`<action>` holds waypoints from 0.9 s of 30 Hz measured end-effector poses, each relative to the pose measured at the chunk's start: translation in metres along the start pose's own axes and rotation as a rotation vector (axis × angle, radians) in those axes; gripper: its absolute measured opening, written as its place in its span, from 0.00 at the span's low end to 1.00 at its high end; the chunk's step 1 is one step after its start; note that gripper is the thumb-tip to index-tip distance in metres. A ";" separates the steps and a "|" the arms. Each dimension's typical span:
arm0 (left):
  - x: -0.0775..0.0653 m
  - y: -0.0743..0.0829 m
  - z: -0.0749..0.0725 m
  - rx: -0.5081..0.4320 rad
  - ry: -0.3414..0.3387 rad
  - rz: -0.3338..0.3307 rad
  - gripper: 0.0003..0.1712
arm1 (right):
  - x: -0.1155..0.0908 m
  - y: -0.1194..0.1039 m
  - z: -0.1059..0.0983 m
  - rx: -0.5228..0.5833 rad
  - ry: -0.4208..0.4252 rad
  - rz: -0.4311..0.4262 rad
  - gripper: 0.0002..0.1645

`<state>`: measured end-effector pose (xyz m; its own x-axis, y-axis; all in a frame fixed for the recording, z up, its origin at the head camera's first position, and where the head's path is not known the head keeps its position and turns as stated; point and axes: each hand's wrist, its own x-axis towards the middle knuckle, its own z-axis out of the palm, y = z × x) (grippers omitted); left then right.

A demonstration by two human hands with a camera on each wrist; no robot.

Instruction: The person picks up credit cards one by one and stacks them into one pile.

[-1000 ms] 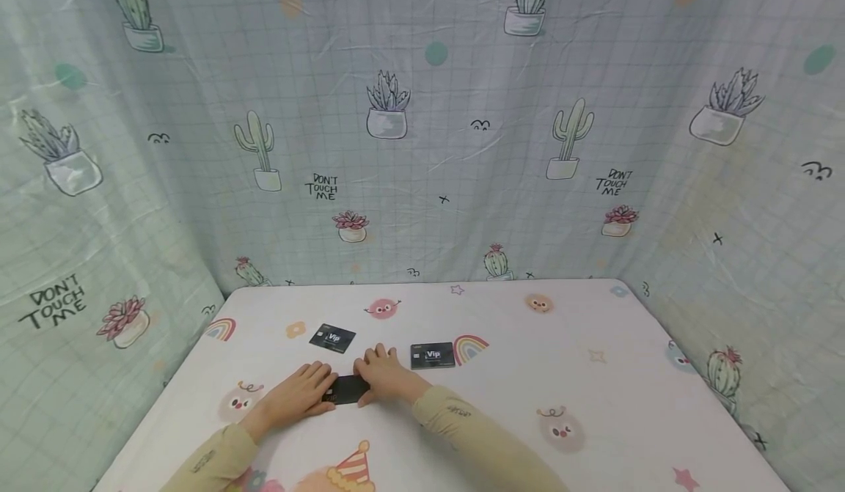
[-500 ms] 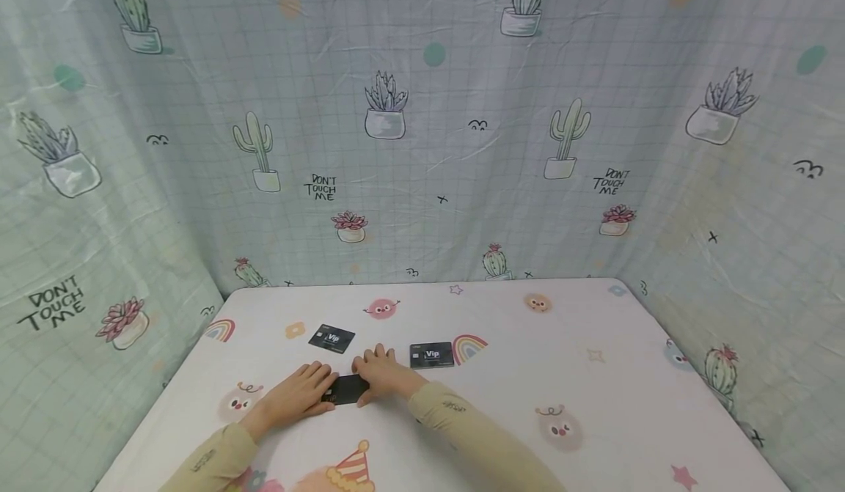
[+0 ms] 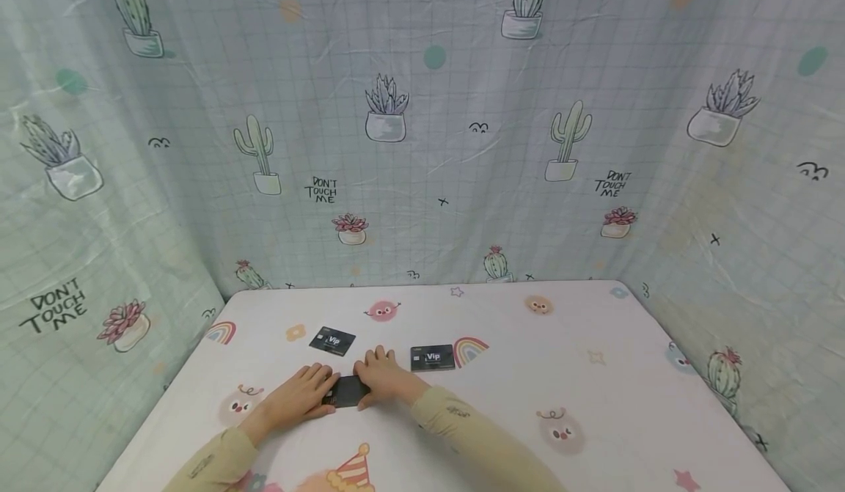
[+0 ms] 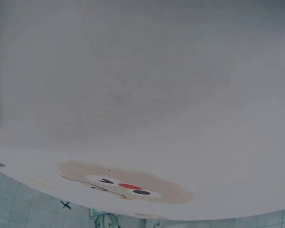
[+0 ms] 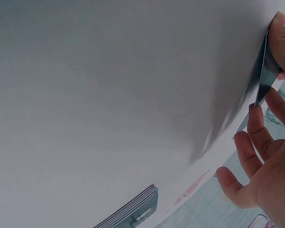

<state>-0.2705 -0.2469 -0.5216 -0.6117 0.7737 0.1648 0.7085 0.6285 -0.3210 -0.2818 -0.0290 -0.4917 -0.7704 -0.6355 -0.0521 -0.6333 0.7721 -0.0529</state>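
Observation:
A black card lies between the two hands in the head view, close over the table. My left hand pinches its left end, thumb at the near edge and fingers at the far edge. The right end is held by my right hand, its thumb on the near side. In the right wrist view, the card appears tilted between thumb and fingertips of the right hand. The left wrist view shows neither hand; the card's ends are covered by fingers.
A black "Vip" card lies behind the hands to the left. Right of the right hand is another "Vip" card, which the right wrist view shows as a stack. The white patterned table meets a cactus-print curtain.

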 end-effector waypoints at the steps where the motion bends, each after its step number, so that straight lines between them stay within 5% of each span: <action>1: 0.000 0.000 0.000 0.005 -0.002 -0.001 0.35 | -0.001 0.000 0.000 -0.005 0.002 0.000 0.32; 14: -0.001 0.003 -0.002 0.042 0.015 0.004 0.35 | -0.007 0.002 0.001 -0.074 0.039 -0.051 0.33; 27: -0.002 0.003 0.003 0.052 0.125 0.028 0.32 | -0.008 0.006 0.009 -0.170 0.115 -0.093 0.35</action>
<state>-0.2682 -0.2464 -0.5262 -0.5413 0.7967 0.2689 0.7033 0.6042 -0.3746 -0.2786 -0.0188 -0.5006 -0.7049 -0.7068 0.0593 -0.6982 0.7062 0.1175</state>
